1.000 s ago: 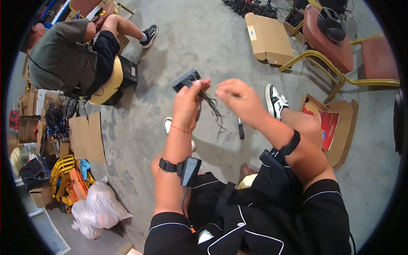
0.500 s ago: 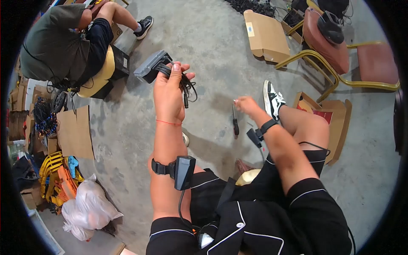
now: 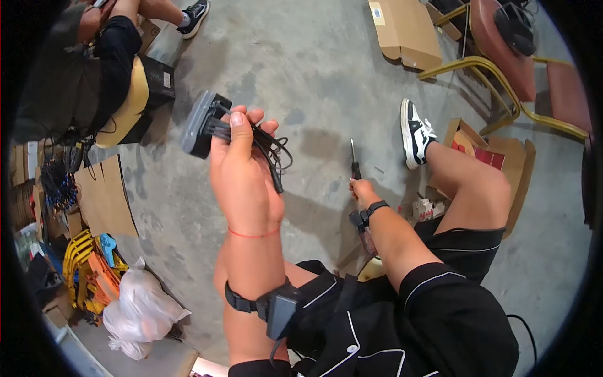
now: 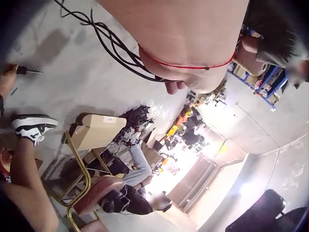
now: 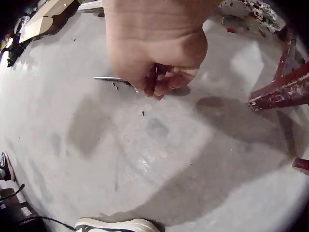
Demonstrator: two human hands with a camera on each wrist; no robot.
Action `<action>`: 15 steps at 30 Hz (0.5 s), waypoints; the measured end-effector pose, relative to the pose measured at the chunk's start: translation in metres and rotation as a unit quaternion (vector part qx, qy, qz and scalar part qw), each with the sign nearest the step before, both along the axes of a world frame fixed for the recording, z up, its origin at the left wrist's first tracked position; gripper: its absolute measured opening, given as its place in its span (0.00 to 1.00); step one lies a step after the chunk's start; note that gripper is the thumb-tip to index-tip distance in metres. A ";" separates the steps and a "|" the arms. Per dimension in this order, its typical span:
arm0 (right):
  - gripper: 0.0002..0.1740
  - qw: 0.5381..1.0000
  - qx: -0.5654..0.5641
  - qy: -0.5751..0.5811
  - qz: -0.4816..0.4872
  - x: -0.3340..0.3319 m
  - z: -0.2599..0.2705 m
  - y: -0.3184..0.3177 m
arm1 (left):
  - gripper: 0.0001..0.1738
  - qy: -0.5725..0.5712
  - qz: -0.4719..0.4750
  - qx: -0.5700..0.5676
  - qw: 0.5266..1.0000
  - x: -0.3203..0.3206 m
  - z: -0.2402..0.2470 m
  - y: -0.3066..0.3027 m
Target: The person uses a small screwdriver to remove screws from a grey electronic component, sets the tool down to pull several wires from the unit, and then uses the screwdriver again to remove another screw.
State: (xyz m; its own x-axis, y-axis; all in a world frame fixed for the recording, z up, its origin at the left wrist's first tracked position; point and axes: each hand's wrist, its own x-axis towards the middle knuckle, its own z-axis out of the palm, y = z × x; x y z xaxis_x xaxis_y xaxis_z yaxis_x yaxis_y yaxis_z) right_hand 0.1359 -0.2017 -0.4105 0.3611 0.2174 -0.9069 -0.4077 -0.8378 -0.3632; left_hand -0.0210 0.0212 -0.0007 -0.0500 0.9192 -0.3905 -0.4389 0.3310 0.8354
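While a second person (image 3: 94, 81) sits on a yellow stool at the far left, with a flat cardboard sheet (image 3: 103, 195) and a white plastic bag (image 3: 143, 309) on the concrete floor (image 3: 314, 69) nearer the camera, the left hand (image 3: 242, 182) is raised left of centre. Its fingers are curled tight round a black adapter block (image 3: 200, 124) and a bunch of black cables (image 3: 271, 151). The block juts out to the left of the fist, and the cable loops hang out to the right. Right of that, low by the floor, the right hand (image 3: 363, 190) is closed in a fist round the handle of a screwdriver (image 3: 354, 164), whose thin shaft points away from the person. Whether the shaft touches the concrete cannot be told. Just right of this hand is the person's black-and-white shoe (image 3: 416, 133), then an open cardboard box (image 3: 512, 182) with red inside. A closed carton (image 3: 411, 31) and a red-seated chair (image 3: 502, 56) stand farther off at the upper right.
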 end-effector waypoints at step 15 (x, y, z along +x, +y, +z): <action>0.08 0.997 -0.057 0.012 -0.043 0.012 -0.041 0.049 | 0.13 -0.040 -0.010 -0.038 0.998 0.015 -0.003 -0.014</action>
State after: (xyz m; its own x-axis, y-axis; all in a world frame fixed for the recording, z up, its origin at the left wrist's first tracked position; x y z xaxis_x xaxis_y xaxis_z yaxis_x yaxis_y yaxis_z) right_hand 0.1475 -0.1532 -0.4519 0.3512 0.0821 -0.9327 -0.4870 -0.8348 -0.2568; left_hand -0.0059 0.0072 -0.0037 0.0018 0.8872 -0.4613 -0.4965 0.4013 0.7697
